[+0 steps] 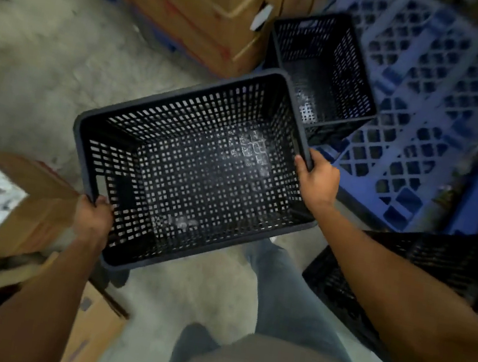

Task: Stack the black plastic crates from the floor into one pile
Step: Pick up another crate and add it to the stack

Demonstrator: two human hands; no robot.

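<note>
A black perforated plastic crate (195,171) hangs in the air in front of me, tilted, its open top facing me. My left hand (93,219) grips its near-left rim and my right hand (319,181) grips its right rim. A second black crate (323,75) stands upright on the corner of a blue pallet beyond, its near side partly hidden by the held crate. A third black crate (436,268) lies at the lower right, behind my right forearm.
The blue plastic pallet (435,118) fills the upper right. Cardboard boxes (190,7) stand at the top behind the crates. More cardboard boxes (7,213) crowd the lower left. Bare concrete floor (37,61) lies at the left. My legs are below the crate.
</note>
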